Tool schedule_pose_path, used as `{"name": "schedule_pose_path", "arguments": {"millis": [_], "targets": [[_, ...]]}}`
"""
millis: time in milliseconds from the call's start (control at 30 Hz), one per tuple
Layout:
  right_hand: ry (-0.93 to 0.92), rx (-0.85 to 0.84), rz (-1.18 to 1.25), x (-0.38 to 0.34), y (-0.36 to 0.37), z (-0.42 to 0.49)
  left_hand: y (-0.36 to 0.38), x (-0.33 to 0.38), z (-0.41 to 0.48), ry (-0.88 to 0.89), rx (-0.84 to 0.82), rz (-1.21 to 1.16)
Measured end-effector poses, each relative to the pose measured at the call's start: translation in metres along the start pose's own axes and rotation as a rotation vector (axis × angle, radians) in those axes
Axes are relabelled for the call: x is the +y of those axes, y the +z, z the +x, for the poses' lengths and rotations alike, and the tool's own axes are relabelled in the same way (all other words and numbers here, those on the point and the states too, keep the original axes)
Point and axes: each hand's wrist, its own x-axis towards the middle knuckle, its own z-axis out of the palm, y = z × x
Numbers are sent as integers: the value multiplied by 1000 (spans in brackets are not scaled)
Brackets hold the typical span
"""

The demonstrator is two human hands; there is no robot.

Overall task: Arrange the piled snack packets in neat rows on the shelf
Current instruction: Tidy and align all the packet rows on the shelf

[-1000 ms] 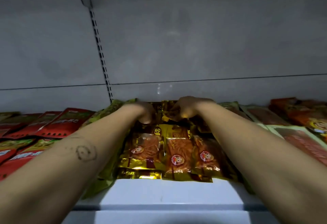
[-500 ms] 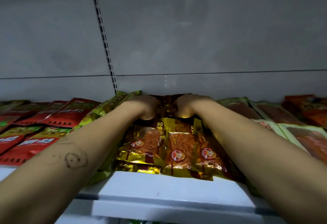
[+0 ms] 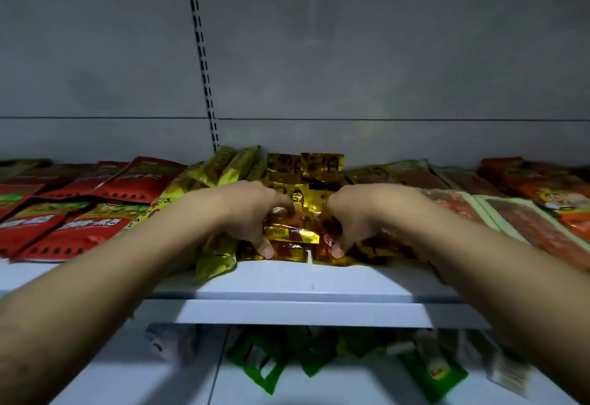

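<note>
Head view: my left hand (image 3: pixel 252 213) and right hand (image 3: pixel 354 216), fingers curled, grip the piled gold snack packets (image 3: pixel 293 233) at frame centre on the white shelf (image 3: pixel 303 283). Their print, and the white lettering on the red packets (image 3: pixel 79 225) at left, is too blurred to read.

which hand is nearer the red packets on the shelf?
Left. The left hand grips the gold packets, to the right of the red packets. The right hand grips the same pile farther right, beyond the left hand.
</note>
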Motion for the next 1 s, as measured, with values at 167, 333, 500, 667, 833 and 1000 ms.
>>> {"name": "schedule_pose_path", "arguments": {"millis": [167,333,500,667,833,1000], "targets": [[23,65,178,9,3,-14,0,-6,0,34,-36,-115],[176,145,126,36,8,-49,-10,9,-5,125,168,-17],[193,112,103,33,39,-42,-10,52,13,219,215,112],[133,94,163,46,43,-43,-9,67,33,255,146,64],[61,148,323,77,18,-42,-24,64,43,198,160,13],[164,314,191,126,4,-2,-46,70,68,80,170,19]]}}
